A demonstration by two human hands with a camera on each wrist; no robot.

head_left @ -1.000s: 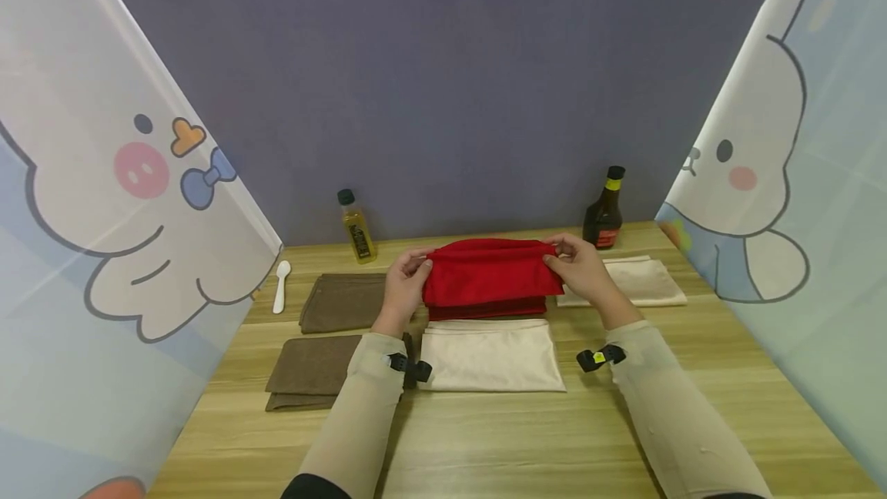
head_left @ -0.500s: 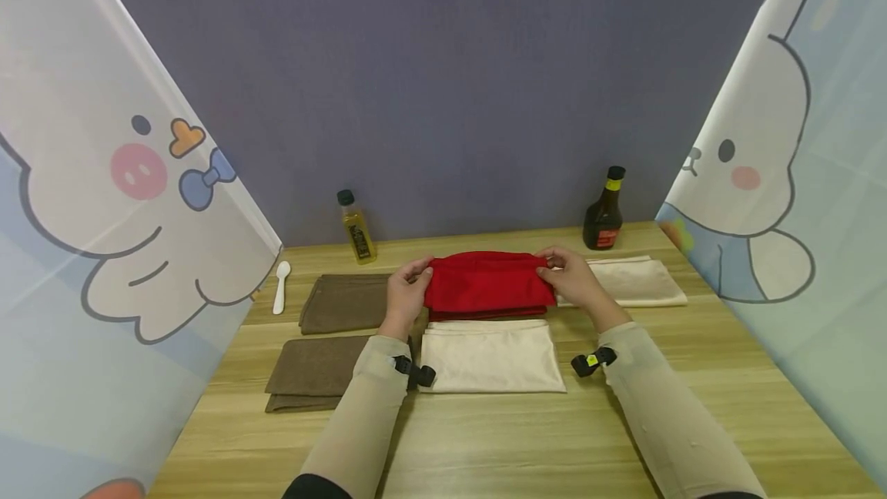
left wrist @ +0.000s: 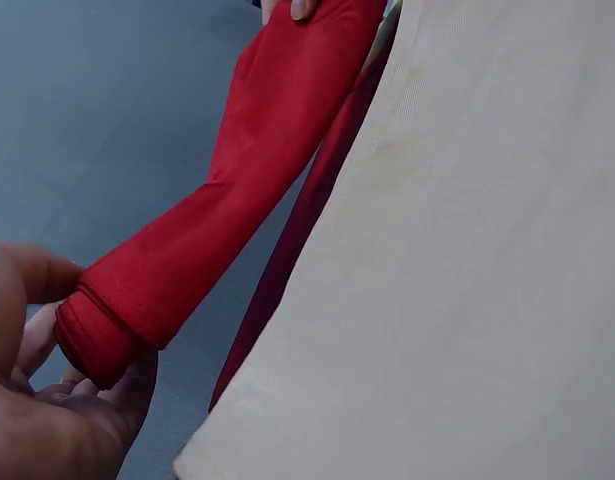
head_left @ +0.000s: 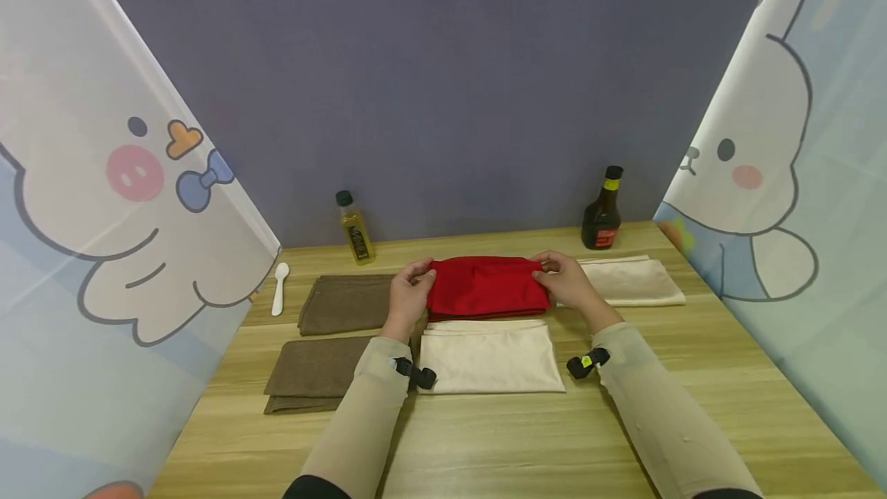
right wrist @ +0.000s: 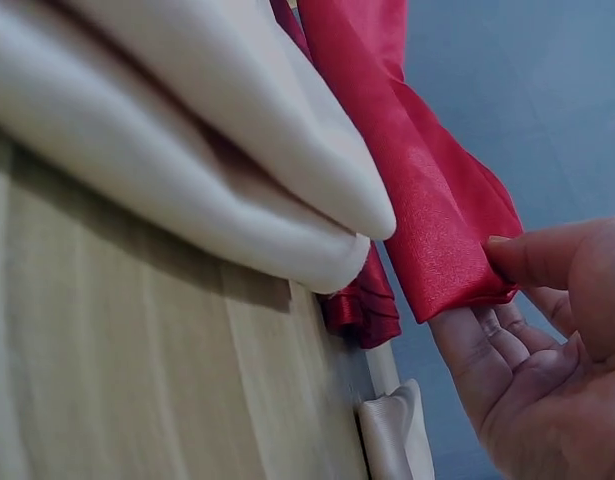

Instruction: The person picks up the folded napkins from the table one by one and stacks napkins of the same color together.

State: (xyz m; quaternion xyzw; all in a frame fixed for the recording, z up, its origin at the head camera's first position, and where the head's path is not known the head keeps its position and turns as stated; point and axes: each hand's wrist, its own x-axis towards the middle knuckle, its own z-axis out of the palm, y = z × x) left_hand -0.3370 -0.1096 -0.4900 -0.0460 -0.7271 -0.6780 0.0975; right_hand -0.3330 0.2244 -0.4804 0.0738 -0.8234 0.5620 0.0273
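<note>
A folded red cloth (head_left: 485, 287) is held between my two hands, just over a darker red folded cloth (right wrist: 372, 315). My left hand (head_left: 407, 296) pinches its left end; in the left wrist view, thumb and fingers (left wrist: 52, 272) close round the layered edge. The right end is pinched by my right hand (head_left: 570, 283), thumb on top and fingers beneath in the right wrist view. A gap shows there between the held cloth and the darker one. In front of both lies a folded cream cloth (head_left: 492, 360).
Two folded brown cloths (head_left: 346, 304) lie at left, near a white spoon (head_left: 279, 289). An oil bottle (head_left: 356, 229) stands back left, a dark sauce bottle (head_left: 601, 214) back right. Another cream cloth (head_left: 634, 282) is right of my right hand. Printed curtains flank the wooden table (head_left: 499, 445).
Both hands have lowered the red cloth toward the darker red one, which it now mostly covers in the head view. My right hand has also shifted a little left.
</note>
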